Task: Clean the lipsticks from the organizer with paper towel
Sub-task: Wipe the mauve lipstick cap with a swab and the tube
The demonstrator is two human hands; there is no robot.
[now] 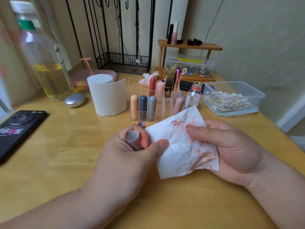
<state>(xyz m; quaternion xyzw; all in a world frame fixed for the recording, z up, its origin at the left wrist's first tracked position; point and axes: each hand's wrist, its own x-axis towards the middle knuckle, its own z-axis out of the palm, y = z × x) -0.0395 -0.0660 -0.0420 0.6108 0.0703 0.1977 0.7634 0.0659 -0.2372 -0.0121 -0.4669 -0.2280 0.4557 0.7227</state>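
The left hand's [125, 159] fingers [145, 138] curl round a lilac lipstick tube [132, 138], open end up. The right hand's [231, 146] fingers [198, 129] pinch the red-smeared paper towel [181, 146] just right of it. This looks like mid-wipe. The next move likely needs a clean patch on the tube, then its cap [141, 124]. The organizer [163, 113] stands far behind, holding the other lipsticks [143, 107].

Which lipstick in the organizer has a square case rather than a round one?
The black-and-gold lipstick in the back row; all the others are rounded tubes.
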